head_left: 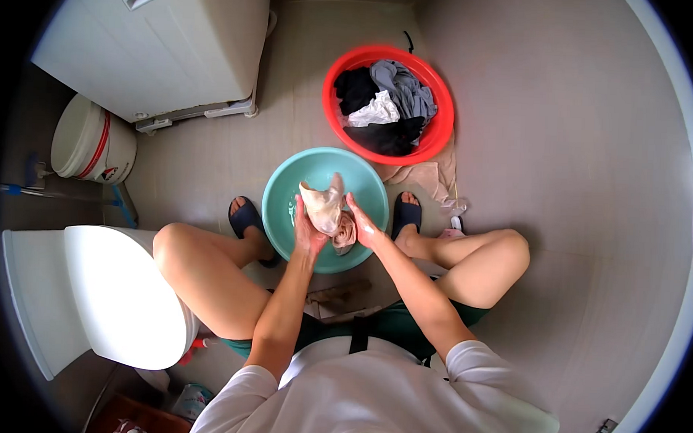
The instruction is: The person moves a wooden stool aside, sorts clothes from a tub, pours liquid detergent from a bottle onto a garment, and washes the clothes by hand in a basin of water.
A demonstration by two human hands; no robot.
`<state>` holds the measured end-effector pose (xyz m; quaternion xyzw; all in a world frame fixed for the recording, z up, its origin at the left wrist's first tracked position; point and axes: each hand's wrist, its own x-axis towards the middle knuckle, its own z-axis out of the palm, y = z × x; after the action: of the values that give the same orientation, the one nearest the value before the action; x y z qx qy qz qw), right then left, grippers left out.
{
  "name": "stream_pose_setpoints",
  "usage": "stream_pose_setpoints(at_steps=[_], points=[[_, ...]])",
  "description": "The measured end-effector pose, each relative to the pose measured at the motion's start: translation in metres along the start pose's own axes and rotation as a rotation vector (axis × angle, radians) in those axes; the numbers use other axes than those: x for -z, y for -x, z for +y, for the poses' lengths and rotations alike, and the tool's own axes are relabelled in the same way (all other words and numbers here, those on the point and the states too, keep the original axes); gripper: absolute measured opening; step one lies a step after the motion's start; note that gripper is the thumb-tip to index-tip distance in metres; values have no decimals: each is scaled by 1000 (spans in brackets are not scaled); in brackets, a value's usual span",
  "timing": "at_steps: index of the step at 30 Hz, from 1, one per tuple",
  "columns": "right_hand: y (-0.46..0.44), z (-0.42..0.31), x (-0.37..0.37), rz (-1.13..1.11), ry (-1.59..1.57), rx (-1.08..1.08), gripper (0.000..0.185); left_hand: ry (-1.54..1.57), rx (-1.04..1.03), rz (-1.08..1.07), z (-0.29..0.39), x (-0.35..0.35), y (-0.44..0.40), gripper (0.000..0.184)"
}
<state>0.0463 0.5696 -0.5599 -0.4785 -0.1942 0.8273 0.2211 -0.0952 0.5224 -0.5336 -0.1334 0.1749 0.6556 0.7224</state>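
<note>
Both my hands are over a teal basin (pixel 276 228) on the floor between my feet. A wet-looking beige garment (pixel 323 205), bunched up with a pinkish lower part, is held between them. My left hand (pixel 308 232) grips its left side, thumb pointing up. My right hand (pixel 364 223) presses on its right side, its fingers partly hidden behind the fabric. The garment's exact kind cannot be made out. Shiny liquid shows at the basin's bottom.
A red tub (pixel 445 122) of black, grey and white clothes stands beyond the basin, partly over a beige cloth (pixel 428 176). A white appliance (pixel 169 50), white bucket (pixel 97 141) and toilet (pixel 122 296) are left. A grey wall (pixel 585 164) rises right.
</note>
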Motion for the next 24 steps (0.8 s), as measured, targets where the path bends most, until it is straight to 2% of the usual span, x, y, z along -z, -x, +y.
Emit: stream_pose_setpoints(at_steps=[2,3,5,7,10,11,12,14,16,18,19,22,24], points=[[4,-11,-3,-261,-85,-26,68,-38,-8,-52,0,-9,6,58],[5,-12,-7,-322,-87,58,55,-64,-21,-61,1,-13,9,57],[8,-13,-7,-194,75,228,48,-103,-74,-46,3,-25,18,48],[12,-16,-9,7,147,317,35,-255,-138,-37,9,-12,14,49],[37,-29,-22,68,198,509,36,-396,-285,-9,12,-16,14,45],[36,-29,-21,25,186,523,40,-420,-333,28,12,-7,7,44],[37,-27,-19,61,241,506,42,-444,-380,67,11,3,2,43],[48,-27,-30,137,350,473,46,-413,-339,89,9,3,1,41],[44,-18,-24,107,534,460,47,-431,-311,117,5,4,3,41],[42,-26,-13,1,829,229,48,-462,-316,159,6,4,5,41],[-7,12,29,43,814,267,47,-479,-319,178,6,2,7,41],[18,7,17,-10,502,327,45,-484,-404,228,2,15,5,40],[34,7,-2,90,378,502,39,-457,-437,253,-7,14,11,35]])
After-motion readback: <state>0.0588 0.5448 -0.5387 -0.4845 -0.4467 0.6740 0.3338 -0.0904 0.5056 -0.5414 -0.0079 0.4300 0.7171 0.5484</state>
